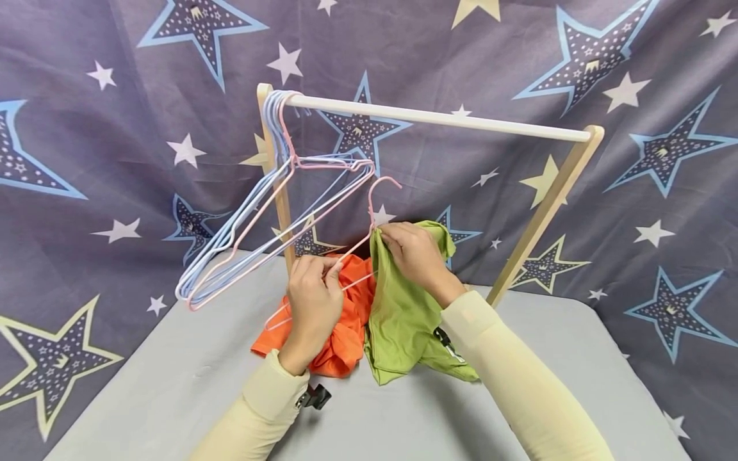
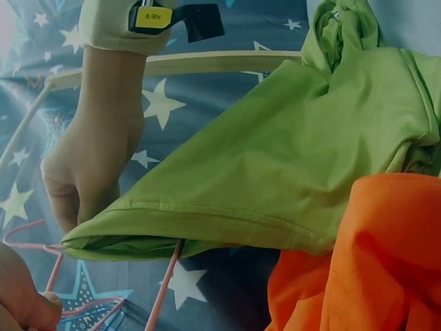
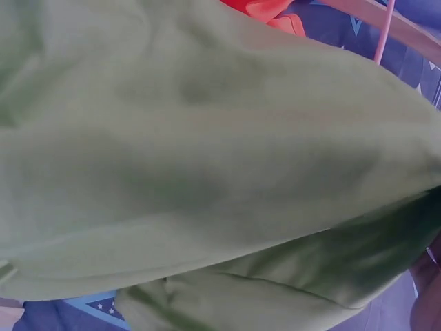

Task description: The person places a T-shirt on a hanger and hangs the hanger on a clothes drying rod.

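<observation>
A pink clothes hanger (image 1: 359, 245) is held in my left hand (image 1: 314, 298), thumb and fingers pinching its sloping arm. My right hand (image 1: 416, 251) pinches the top edge of a green garment (image 1: 400, 320) close by the hanger's neck. One side of the hanger runs inside the green cloth; in the left wrist view its pink bar (image 2: 164, 286) enters the hemmed opening. The garment hangs down to the grey surface. An orange garment (image 1: 340, 349) lies bunched behind my left hand. Green cloth (image 3: 207, 158) fills most of the right wrist view.
A rack with a white rail (image 1: 438, 118) and wooden posts (image 1: 542, 214) stands behind the hands. Several blue, white and pink hangers (image 1: 230, 237) hang at its left end. A star-patterned curtain (image 1: 461, 57) backs the grey tabletop (image 1: 190, 384).
</observation>
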Motion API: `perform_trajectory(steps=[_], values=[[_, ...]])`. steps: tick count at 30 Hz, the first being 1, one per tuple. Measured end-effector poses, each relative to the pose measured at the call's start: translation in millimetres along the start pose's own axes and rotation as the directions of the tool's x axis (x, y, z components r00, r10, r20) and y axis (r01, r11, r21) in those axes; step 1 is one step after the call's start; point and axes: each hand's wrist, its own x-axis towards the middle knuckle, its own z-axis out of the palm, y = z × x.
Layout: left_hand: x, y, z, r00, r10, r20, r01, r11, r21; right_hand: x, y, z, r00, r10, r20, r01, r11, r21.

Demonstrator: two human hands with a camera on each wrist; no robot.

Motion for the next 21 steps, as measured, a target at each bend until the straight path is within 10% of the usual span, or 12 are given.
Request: perform_trajectory(steps=[13, 21], values=[[-2.2, -3.6, 3.0, 0.999, -0.03, -0.019, 0.03, 1.0, -0.006, 4.5, 4, -8, 0.99, 0.072, 0.123, -0.076, 0.997, 0.027], [-2.4, -4.8, 1.4, 0.999, -0.03, -0.04, 0.029, 0.999, -0.019, 4.7, 15, -22, 0.949, 0.151, 0.278, -0.171, 0.984, 0.049]])
